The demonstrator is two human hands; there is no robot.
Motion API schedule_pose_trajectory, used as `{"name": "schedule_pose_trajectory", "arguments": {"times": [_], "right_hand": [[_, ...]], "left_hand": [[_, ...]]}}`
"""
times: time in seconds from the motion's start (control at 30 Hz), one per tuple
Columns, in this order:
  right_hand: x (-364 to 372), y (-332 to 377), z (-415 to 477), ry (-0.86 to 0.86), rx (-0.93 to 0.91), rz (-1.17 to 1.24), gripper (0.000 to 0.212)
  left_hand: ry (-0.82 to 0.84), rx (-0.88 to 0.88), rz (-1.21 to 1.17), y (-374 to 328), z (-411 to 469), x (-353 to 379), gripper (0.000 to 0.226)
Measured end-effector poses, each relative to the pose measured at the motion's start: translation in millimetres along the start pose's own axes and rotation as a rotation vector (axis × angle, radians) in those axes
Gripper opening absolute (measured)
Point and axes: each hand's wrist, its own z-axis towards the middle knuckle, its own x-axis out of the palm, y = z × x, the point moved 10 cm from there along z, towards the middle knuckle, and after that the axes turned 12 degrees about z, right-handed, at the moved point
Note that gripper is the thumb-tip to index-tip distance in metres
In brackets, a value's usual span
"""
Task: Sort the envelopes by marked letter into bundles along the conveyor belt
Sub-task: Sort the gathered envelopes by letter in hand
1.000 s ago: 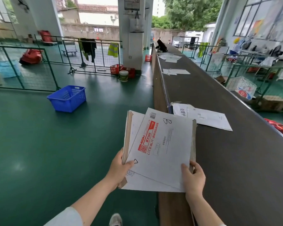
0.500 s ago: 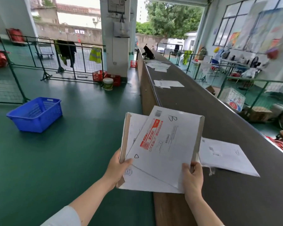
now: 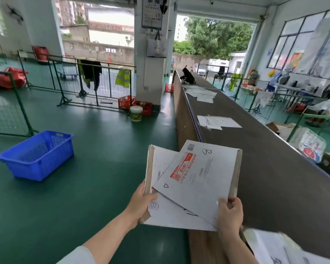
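Note:
I hold a small stack of white cardboard envelopes beside the long dark conveyor belt (image 3: 274, 168). The top envelope (image 3: 200, 180) bears a red label and a handwritten B near its far corner. My right hand (image 3: 230, 214) pinches its near corner. My left hand (image 3: 141, 202) grips the left edge of the lower envelopes (image 3: 160, 164), which fan out to the left. On the belt lie a bundle of envelopes (image 3: 219, 121) ahead, a farther bundle (image 3: 202, 93), and a blurred bundle (image 3: 271, 248) at the bottom right.
A blue plastic basket (image 3: 36, 155) stands on the green floor to the left. A white pillar (image 3: 151, 54), a bucket (image 3: 136, 113) and red crates (image 3: 127, 101) are ahead, with green metal fences (image 3: 69, 80) behind. Boxes and racks line the belt's right side.
I have walked forward along the belt: the nearest bundle slid down to the bottom right corner and the farther bundles came closer. Both hands keep the same hold on the envelopes.

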Motion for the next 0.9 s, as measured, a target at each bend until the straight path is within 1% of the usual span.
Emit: {"name": "schedule_pose_trajectory", "arguments": {"times": [0.17, 0.3, 0.47, 0.57, 0.6, 0.67, 0.77, 0.83, 0.9], "right_hand": [[88.0, 11.1, 88.4, -0.013, -0.010, 0.017, 0.007], [142.1, 7.3, 144.4, -0.024, -0.006, 0.017, 0.008], [211.4, -8.5, 223.8, -0.109, 0.009, 0.030, 0.011], [261.3, -14.3, 278.2, -0.179, 0.028, 0.067, 0.022], [280.1, -13.0, 301.8, -0.215, 0.030, 0.080, 0.024], [305.1, -9.2, 330.4, -0.277, 0.048, 0.092, 0.026], [340.3, -6.1, 369.8, -0.341, 0.054, 0.089, 0.021], [357.6, -6.3, 390.1, -0.361, 0.059, 0.073, 0.016], [368.9, -12.4, 418.1, -0.389, 0.061, 0.064, 0.016]], "left_hand": [[0.022, -0.033, -0.002, -29.9, 118.7, -22.7, 0.038], [0.013, -0.018, 0.023, -37.3, 202.0, -34.1, 0.043], [0.044, 0.017, 0.032, -48.9, 330.1, -41.0, 0.047], [0.112, 0.043, 0.038, -72.4, 419.8, -48.2, 0.045], [0.144, 0.059, 0.048, -85.5, 456.8, -49.8, 0.045], [0.186, 0.083, 0.070, -107.5, 503.6, -53.1, 0.043], [0.235, 0.117, 0.109, -131.7, 573.8, -56.7, 0.045], [0.262, 0.121, 0.138, -138.4, 610.6, -55.0, 0.049], [0.289, 0.126, 0.147, -141.7, 648.4, -45.9, 0.050]]}}
